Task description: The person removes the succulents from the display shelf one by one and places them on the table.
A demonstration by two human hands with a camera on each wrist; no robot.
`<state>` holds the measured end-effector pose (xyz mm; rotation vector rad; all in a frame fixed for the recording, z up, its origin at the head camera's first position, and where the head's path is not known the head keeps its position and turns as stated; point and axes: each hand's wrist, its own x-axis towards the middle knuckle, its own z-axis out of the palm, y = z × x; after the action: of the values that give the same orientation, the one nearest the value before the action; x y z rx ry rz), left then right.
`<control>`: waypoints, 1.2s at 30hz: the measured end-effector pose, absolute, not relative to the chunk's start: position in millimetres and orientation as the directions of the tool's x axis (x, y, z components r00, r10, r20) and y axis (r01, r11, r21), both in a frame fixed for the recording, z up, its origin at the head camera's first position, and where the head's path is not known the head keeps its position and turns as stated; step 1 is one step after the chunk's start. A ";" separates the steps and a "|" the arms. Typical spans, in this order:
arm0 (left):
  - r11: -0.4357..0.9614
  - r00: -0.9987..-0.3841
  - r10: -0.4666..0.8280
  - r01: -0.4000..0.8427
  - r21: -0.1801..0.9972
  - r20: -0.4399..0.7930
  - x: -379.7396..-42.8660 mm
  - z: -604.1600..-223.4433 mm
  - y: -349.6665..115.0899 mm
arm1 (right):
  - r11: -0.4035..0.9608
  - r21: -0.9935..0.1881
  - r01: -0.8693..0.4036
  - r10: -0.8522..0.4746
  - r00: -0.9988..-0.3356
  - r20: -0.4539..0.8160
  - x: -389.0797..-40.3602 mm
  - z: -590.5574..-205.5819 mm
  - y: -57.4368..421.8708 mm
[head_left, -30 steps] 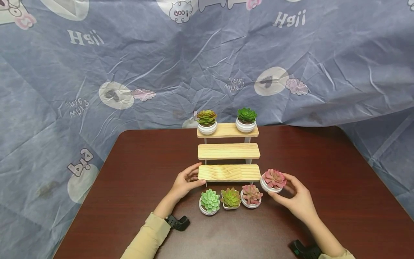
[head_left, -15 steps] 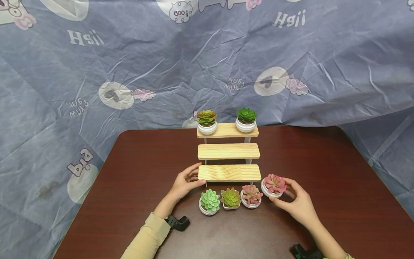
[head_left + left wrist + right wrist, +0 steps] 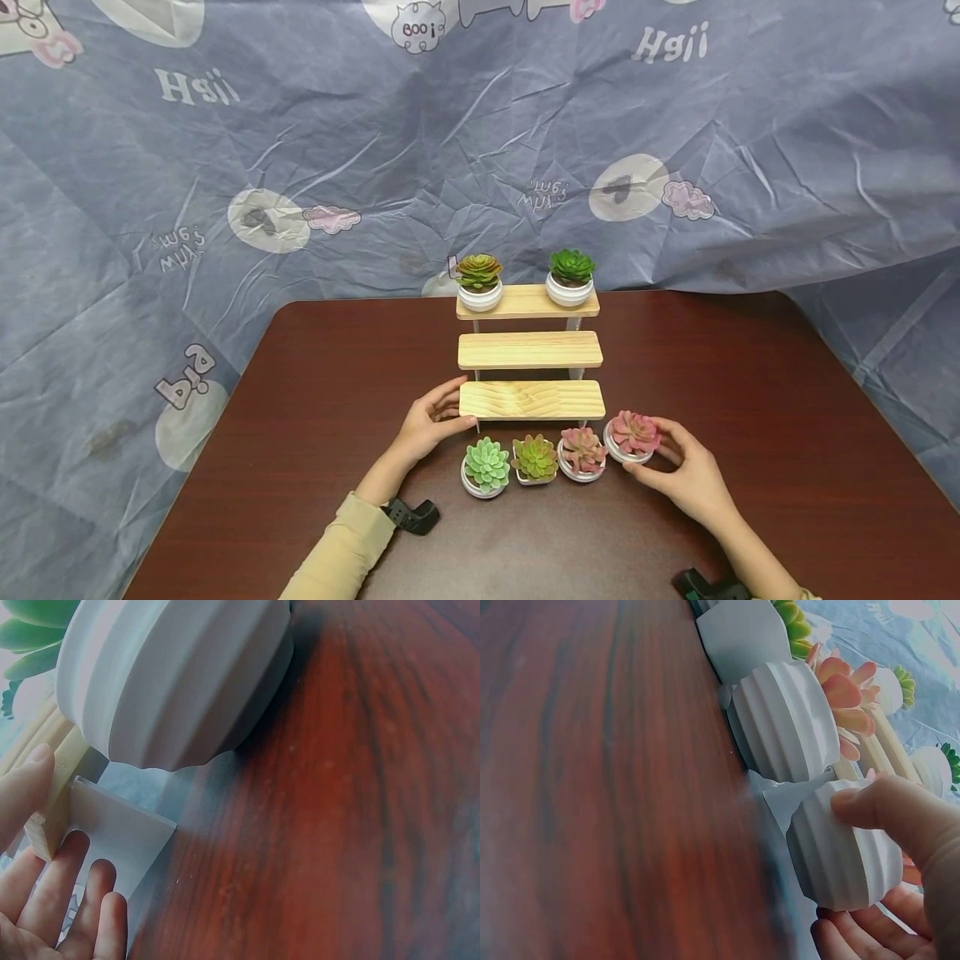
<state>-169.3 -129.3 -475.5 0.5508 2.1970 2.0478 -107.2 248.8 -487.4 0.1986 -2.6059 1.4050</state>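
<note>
My right hand (image 3: 686,471) grips a white ribbed pot with a pink succulent (image 3: 635,433), thumb on its near side and fingers behind and beneath it. In the right wrist view, this pot (image 3: 840,847) is low beside another white ribbed pot (image 3: 787,724). My left hand (image 3: 427,421) pinches the left end of the lowest board of a three-tier wooden display stand (image 3: 531,402). The left wrist view has the thumb on top of the board's end (image 3: 56,802) and fingers under it, by the clear side support (image 3: 120,832).
Before the stand are a light green succulent (image 3: 487,465), a yellow-green one in a square pot (image 3: 535,458), and a dusty pink one (image 3: 582,450). A reddish-green succulent (image 3: 480,273) and a dark green one (image 3: 572,267) occupy the top board. Behind the brown table (image 3: 352,358) hangs a blue-grey printed cloth.
My right hand has lowered the pink succulent toward the front of the table, then shifted it slightly left, close to the dusty pink one. My left hand stays at the stand.
</note>
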 end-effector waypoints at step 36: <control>0.024 -0.932 0.312 0.205 0.978 0.187 -179.4 -499.4 -132.4 | 0.607 -0.775 -0.175 -0.139 -0.984 0.114 -109.0 -470.0 250.1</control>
<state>-179.4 -132.4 -499.4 0.5540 2.1901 2.0676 -109.0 250.1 -470.0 0.2717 -2.7780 1.3474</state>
